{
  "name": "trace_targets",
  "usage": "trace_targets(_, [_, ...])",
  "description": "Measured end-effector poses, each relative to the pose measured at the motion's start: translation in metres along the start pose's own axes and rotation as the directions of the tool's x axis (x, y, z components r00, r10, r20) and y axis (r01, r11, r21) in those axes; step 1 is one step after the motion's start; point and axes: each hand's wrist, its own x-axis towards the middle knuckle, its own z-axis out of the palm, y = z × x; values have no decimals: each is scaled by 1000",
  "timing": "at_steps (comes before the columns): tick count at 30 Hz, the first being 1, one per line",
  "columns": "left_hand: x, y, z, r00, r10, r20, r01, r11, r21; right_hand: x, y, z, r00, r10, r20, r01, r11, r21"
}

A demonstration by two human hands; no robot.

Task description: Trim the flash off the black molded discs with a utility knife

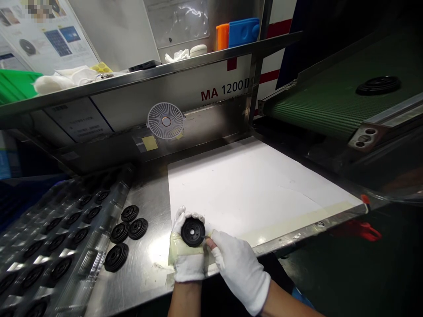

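Note:
A black round ribbed disc (193, 231) sits in my left hand (187, 255), whose white-gloved fingers curl around its rim. My right hand (238, 268), also in a white glove, pinches at the disc's right edge with thumb and fingertips. Both hands hover over the front edge of the steel worktable (150, 207), beside a white sheet (246, 189) taped to it. Several loose black discs (127, 231) lie on the steel to the left of my hands.
A clear plastic tray (53, 246) holding several black discs fills the left. A green conveyor belt (333, 99) at the right carries one black disc (378, 85). A small white fan (165, 120) stands at the back under a shelf (139, 72) with cloths and coloured boxes.

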Motion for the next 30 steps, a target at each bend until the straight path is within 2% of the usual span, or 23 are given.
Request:
trace_targets(5, [0,-2,0,999,51,10,-51,999,-6,-1,-5,4,999,-11,31,10,1000,7])
trace_targets(11, [-6,2,3,988,-135,-71,143,982,121,4,0,-3,999,-27,22,27,1000,3])
trace_targets(16, [-7,3,-3,997,-74,-18,76,991,111,3,3,-7,1000,-2,7,2,1000,-28])
trace_targets(20, [-6,1,-4,995,-84,-57,89,991,95,0,1,-4,999,-24,24,25,997,-71])
trace_targets(23, [-5,0,-5,997,-41,-67,47,995,89,-1,0,-2,999,-11,49,16,996,-93])
trace_targets(27, [-1,-1,-9,1000,6,10,-7,994,105,-1,0,-3,999,-15,37,18,997,-72])
trace_targets(30, [-1,-2,-8,1000,12,-1,-12,995,98,-1,-2,-3,998,-29,54,31,999,-38])
